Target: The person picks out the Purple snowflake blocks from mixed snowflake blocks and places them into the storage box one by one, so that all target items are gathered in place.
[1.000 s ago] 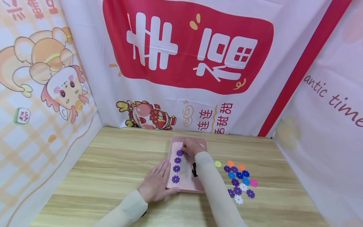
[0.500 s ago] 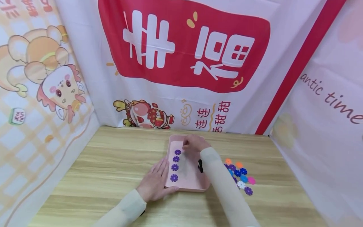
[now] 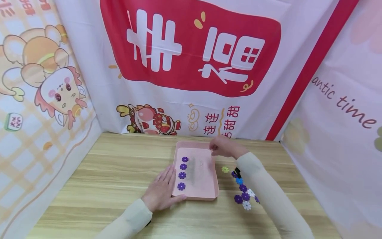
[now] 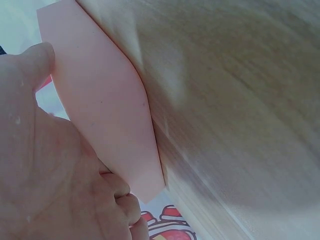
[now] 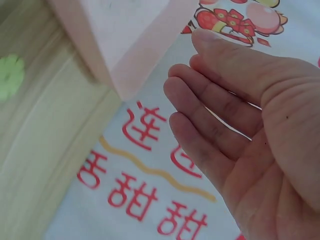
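A shallow pink tray [image 3: 203,191] lies on the wooden table, with several purple snowflake discs [image 3: 182,175] in a column along its left side. My left hand [image 3: 161,191] rests against the tray's near left corner, fingers along the left wall and thumb at the near rim. In the left wrist view the thumb [image 4: 42,62] touches the pink wall. Over the tray's far right corner hovers my right hand [image 3: 226,147]. The right wrist view shows its fingers [image 5: 215,112] loosely bent with nothing between them, apart from the tray corner [image 5: 127,80].
Right of the tray lies a loose group of snowflake discs [image 3: 245,196] in purple, white and blue, partly hidden by the right sleeve [image 3: 268,189]. A yellow-green disc [image 3: 225,169] sits nearer the tray. Printed cloth [image 3: 191,73] hangs behind and at both sides.
My right hand has left the farthest purple disc and moved right, to the tray's far right corner. That disc stays in the column. My left hand keeps its place on the tray.
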`<action>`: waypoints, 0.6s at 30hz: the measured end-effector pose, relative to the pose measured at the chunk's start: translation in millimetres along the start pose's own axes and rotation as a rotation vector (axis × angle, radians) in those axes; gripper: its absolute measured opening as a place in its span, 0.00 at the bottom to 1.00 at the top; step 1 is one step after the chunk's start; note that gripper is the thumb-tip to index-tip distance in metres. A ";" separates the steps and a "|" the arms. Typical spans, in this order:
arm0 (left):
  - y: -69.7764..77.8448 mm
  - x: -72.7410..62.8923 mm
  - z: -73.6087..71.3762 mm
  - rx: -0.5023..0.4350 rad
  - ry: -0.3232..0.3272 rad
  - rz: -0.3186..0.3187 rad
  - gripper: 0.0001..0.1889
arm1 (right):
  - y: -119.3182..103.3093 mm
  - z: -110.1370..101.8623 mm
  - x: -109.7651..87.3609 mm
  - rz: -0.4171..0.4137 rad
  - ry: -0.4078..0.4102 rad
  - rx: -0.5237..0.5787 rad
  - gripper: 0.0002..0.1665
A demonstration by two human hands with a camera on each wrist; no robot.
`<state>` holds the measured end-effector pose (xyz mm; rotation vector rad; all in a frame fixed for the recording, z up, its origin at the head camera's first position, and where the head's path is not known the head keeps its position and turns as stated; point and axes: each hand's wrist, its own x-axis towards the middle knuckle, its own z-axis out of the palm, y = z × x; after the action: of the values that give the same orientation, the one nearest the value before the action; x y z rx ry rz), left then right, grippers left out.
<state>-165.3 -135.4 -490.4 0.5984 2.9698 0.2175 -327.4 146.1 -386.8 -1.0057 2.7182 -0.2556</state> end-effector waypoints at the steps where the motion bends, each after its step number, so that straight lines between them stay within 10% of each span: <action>1: -0.1 -0.2 0.0 -0.002 0.000 0.000 0.58 | 0.8 -2.2 -6.3 0.004 -0.002 -0.008 0.10; 18: 1.1 0.4 -0.2 -0.022 -0.007 0.000 0.57 | 8.3 19.8 -118.2 -0.001 -0.026 -0.064 0.17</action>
<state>-165.3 -134.2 -490.1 0.5950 2.9572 0.2471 -239.9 228.4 -389.5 -1.0203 2.7187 -0.1557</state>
